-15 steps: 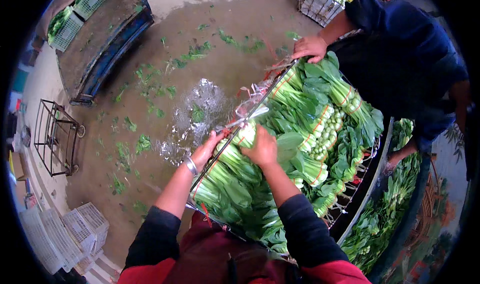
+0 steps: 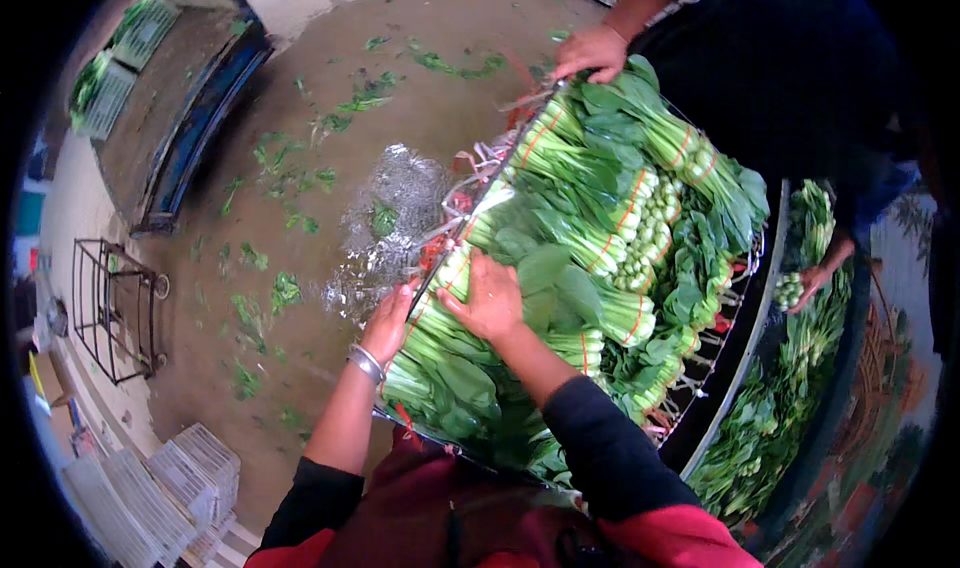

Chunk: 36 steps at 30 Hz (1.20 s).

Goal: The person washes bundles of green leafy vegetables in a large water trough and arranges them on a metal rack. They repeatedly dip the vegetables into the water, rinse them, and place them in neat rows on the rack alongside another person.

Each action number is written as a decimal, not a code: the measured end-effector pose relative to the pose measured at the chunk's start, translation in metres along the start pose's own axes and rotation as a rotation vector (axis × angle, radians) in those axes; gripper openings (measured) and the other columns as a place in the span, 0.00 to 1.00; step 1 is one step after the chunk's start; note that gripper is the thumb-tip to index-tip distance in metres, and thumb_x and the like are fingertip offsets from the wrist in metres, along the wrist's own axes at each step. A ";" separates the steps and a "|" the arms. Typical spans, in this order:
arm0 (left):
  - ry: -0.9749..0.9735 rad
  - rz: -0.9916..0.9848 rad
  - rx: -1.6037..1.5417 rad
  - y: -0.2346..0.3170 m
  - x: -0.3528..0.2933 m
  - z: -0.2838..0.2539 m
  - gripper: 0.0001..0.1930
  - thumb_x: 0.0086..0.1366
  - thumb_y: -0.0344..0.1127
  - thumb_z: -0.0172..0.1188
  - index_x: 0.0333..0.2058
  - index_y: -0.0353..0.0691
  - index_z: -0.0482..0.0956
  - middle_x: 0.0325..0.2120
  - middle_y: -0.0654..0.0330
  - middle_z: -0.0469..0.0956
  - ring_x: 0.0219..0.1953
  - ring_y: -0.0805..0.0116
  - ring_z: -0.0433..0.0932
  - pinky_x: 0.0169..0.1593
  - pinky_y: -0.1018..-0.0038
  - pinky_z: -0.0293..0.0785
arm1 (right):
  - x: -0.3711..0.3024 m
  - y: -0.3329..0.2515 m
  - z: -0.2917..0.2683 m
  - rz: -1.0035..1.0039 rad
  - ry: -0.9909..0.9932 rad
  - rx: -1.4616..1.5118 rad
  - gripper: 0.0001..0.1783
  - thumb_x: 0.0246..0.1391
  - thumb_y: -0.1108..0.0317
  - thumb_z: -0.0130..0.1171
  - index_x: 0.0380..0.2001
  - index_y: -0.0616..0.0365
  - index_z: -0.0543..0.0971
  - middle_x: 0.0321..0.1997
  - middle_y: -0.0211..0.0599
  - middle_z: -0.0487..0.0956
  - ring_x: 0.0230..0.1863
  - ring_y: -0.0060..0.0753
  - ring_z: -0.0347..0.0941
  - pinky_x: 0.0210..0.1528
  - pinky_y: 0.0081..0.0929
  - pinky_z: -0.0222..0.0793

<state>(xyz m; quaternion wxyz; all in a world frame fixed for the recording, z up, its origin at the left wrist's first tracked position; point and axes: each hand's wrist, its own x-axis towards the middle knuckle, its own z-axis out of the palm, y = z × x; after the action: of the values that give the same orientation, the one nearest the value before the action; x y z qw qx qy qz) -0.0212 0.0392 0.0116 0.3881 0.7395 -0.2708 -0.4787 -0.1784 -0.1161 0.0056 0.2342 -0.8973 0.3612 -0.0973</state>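
Observation:
A metal-framed crate packed with bok choy bunches (image 2: 455, 393), tied with thin red bands, stands in front of me. My left hand (image 2: 388, 326), with a silver bracelet at its wrist, is closed over the crate's left rim (image 2: 440, 268). Against the bunches just inside that rim, my right hand (image 2: 488, 300) presses with its fingers spread. Pale cut stem ends (image 2: 645, 233) face up in the middle of the load. At the far corner, a co-worker's hand (image 2: 593, 56) rests on the rim.
The co-worker's other hand (image 2: 822, 276) holds a bunch over a trough of loose greens (image 2: 760, 438) on the right. Leaf scraps and a puddle (image 2: 390, 218) lie on the wet floor. A wheeled frame (image 2: 112, 313), pale crates (image 2: 175, 488) and a cart bed (image 2: 190, 118) stand left.
My right hand has shifted nearer along the bunches, and its fingers have spread. My left hand has slid nearer along the rim. The co-worker's lower hand now shows a bunch in it.

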 end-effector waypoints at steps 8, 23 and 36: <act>-0.134 0.843 0.597 0.113 0.008 0.079 0.31 0.77 0.49 0.39 0.71 0.36 0.62 0.71 0.45 0.62 0.75 0.48 0.57 0.77 0.56 0.47 | 0.016 0.036 0.021 0.101 -0.245 -0.003 0.32 0.55 0.49 0.60 0.59 0.56 0.75 0.60 0.49 0.77 0.60 0.53 0.73 0.60 0.50 0.69; -0.167 0.488 0.680 0.054 0.069 0.067 0.31 0.81 0.51 0.32 0.70 0.36 0.64 0.69 0.44 0.65 0.73 0.47 0.59 0.76 0.58 0.49 | -0.105 0.168 -0.170 0.029 -0.217 -0.441 0.54 0.27 0.52 0.84 0.62 0.48 0.70 0.54 0.39 0.75 0.60 0.49 0.70 0.58 0.45 0.71; -0.249 0.653 1.201 0.030 0.096 0.078 0.28 0.79 0.47 0.39 0.71 0.40 0.65 0.73 0.52 0.60 0.76 0.45 0.52 0.77 0.51 0.40 | -0.308 0.162 -0.206 0.602 0.276 -0.021 0.39 0.44 0.35 0.72 0.48 0.57 0.83 0.45 0.47 0.79 0.53 0.55 0.75 0.56 0.47 0.74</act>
<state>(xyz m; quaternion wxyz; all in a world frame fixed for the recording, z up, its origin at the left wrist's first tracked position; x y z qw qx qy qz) -0.0560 -0.0761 -0.0305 0.0019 0.6464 -0.7401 -0.1858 -0.5688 -0.0760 0.1042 0.1919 -0.7311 0.6394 -0.1408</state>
